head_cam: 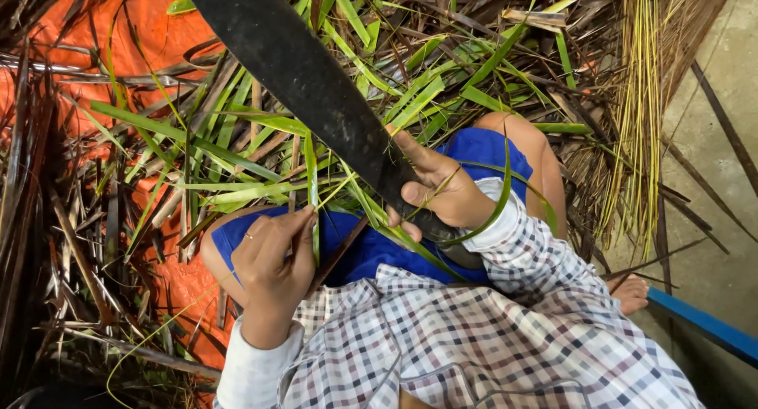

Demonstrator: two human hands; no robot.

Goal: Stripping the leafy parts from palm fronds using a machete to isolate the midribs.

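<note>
A dark blade is clamped in the right hand, forefinger stretched along it; a green leaf is pinched by the left hand.

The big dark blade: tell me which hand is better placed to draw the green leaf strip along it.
Probably the left hand: it pinches the green leaf strip just beside the dark blade. The right hand is occupied, wrapped around the blade near its handle and steadying it.
</note>
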